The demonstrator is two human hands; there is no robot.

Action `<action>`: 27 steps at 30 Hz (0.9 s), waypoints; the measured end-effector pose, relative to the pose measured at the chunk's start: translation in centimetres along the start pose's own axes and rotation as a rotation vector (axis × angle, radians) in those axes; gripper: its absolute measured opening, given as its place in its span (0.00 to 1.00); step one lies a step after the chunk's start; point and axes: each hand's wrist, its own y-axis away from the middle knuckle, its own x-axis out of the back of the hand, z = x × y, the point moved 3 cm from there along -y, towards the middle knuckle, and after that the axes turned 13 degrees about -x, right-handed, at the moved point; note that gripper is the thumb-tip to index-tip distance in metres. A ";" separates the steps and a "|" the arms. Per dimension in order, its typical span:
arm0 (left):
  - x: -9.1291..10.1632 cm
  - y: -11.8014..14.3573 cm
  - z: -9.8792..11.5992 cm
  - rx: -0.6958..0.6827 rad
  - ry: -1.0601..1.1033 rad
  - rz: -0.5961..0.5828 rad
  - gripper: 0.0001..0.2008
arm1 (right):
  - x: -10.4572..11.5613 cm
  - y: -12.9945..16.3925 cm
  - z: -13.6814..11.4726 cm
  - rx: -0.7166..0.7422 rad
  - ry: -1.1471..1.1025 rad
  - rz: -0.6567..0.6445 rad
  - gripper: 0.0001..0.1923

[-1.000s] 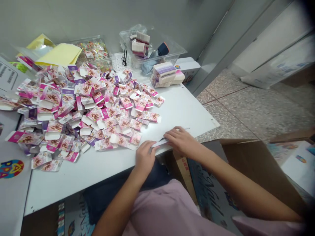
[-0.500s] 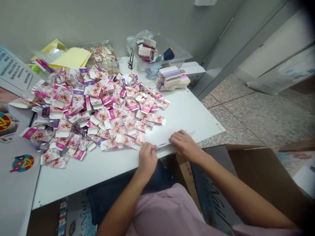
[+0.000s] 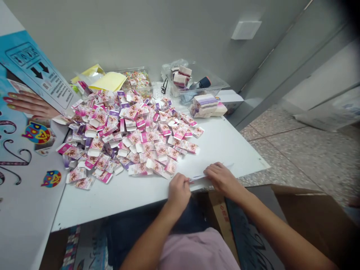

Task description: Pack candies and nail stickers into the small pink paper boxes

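Slip (image 3: 198, 177), one: thin, white, purple along the edge; between both hands at the table's near edge; contact with the tabletop cannot be told.
Left hand (image 3: 180, 190): 8 o'clock of slip; thumb and forefinger pinching its near end.
Right hand (image 3: 221, 180): 3 o'clock; bent fingers over the far end, thumb hidden; pinching or merely pressing, cannot tell.
Handling, as judged: light, even hold at both ends; slip level, uncreased; left knuckles clear of loose cartons.
Table (image 3: 233, 146): white, bare just past the slip.
Cartons (image 3: 140, 137), heaped: 10 o'clock.
Stack (image 3: 207, 105), striped: 12 o'clock.
Open box (image 3: 312, 213): 4 o'clock.
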 end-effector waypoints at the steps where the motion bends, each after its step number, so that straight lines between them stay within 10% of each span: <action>1: 0.0 0.0 0.0 0.004 0.006 -0.010 0.10 | 0.0 0.1 0.0 -0.001 -0.005 0.003 0.11; 11: 0.2 0.3 0.3 0.013 0.061 -0.070 0.10 | 1.3 0.8 -0.6 -0.007 -0.189 0.141 0.10; 16: 3.4 1.1 1.5 0.062 0.120 -0.008 0.07 | 2.7 1.0 -2.7 -0.102 -0.381 0.150 0.08; 18: 5.6 1.6 2.5 0.137 0.142 0.034 0.09 | 3.1 0.8 -4.4 -0.275 -0.608 0.141 0.06; 22: 8.1 3.6 4.1 0.388 0.343 -0.002 0.42 | 2.3 -1.0 -10.6 -0.586 -1.373 0.159 0.11; 27: 11.0 6.5 4.1 0.617 0.430 0.028 0.14 | 0.3 -4.0 -18.1 -0.678 -1.987 0.125 0.16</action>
